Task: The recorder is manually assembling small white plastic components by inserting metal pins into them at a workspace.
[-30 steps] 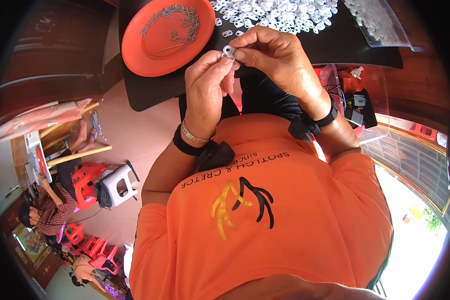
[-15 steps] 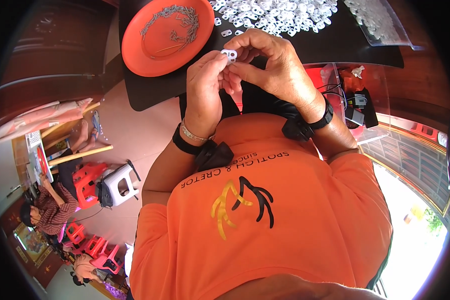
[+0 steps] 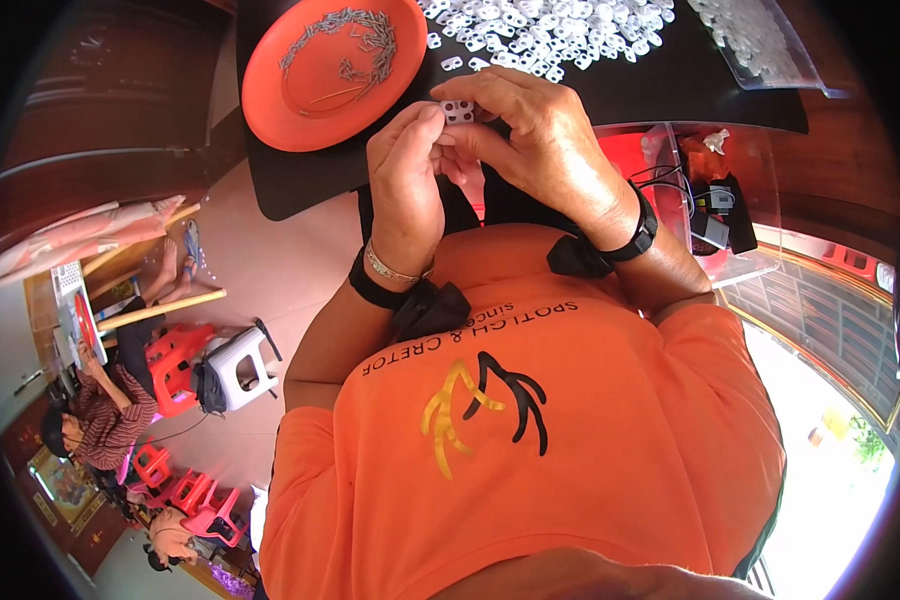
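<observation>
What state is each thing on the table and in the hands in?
Left hand: pinching the white piece
Right hand: fingers on that piece
White piece: held between both hands, dark openings showing
Orange plate: holding slim grey pins
Loose white pieces: heaped on black table
Clear tray: holding pale pieces

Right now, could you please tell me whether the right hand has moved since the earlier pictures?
Yes: the right hand has shifted slightly left, toward the orange plate.

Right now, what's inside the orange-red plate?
Small grey pin-like pieces lie in a curved band, plus one thin yellowish strip, in the orange-red plate. Pieces buried in the band can't be made out; whatever lies under the plate is hidden.
</observation>
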The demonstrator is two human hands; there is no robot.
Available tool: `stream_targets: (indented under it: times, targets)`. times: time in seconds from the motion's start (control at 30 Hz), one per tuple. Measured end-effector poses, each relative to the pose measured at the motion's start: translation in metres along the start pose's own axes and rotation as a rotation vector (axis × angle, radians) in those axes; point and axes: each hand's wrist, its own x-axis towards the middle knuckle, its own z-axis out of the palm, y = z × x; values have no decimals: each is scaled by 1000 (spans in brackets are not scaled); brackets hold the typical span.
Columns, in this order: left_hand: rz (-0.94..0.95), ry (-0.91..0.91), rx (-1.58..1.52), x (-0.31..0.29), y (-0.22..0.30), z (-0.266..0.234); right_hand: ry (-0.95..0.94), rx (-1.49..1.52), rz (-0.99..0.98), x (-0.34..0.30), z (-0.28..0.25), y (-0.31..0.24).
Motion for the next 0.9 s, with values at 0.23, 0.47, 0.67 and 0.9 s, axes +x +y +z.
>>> stream_targets:
  times: [0.23,0.47,0.67,0.9]
  targets:
    - [-9,-1,-29,0,-4,-4,-14,111,46,-4,3,0]
    - [3,17,22,-2,-1,-3,-56,109,55,-4,3,1]
    - [37,-6,30,-6,-2,-6,-43,135,-31,-2,7,1]
    - [35,-3,-39,-5,-2,-5,-139,186,101,1,-2,-6]
